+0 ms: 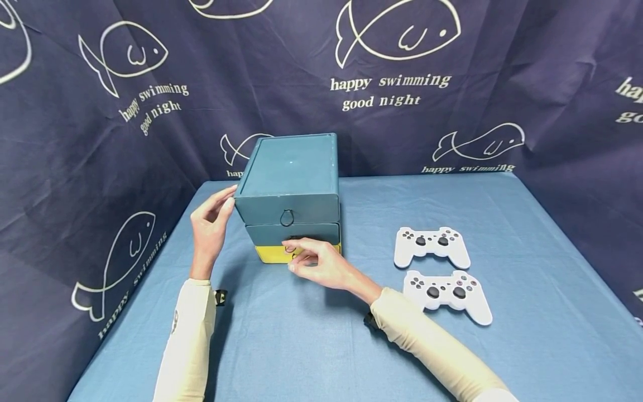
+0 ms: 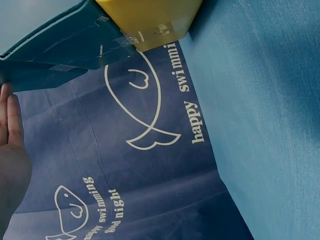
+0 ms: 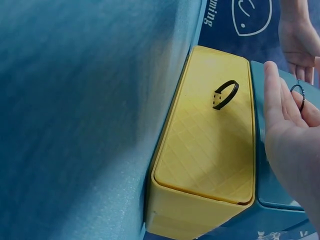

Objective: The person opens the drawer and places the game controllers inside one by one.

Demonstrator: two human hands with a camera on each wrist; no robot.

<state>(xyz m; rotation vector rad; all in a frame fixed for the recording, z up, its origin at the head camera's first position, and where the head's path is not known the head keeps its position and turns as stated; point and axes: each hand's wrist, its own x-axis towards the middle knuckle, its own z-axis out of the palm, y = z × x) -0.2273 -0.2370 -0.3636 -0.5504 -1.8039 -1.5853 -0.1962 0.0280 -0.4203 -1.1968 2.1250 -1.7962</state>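
A three-tier drawer box [image 1: 298, 164] has two teal drawers above a yellow one [image 3: 205, 150], each with a black loop pull. My left hand [image 1: 210, 229] touches the box's upper left front corner, fingers extended along its side. At the front, my right hand [image 1: 321, 268] is at the middle teal drawer, its index finger and thumb spread apart around that drawer's loop pull [image 3: 302, 95]. The yellow drawer's loop [image 3: 230, 95] stands free below the fingers in the right wrist view. The top drawer's loop [image 1: 287, 225] hangs untouched. All drawers look pushed in.
Two white game controllers [image 1: 432, 248] lie one in front of the other on the blue tablecloth [image 1: 281, 346], right of the box. Dark blue fabric [image 1: 392, 134] with white fish and lettering rises behind the table and along both sides.
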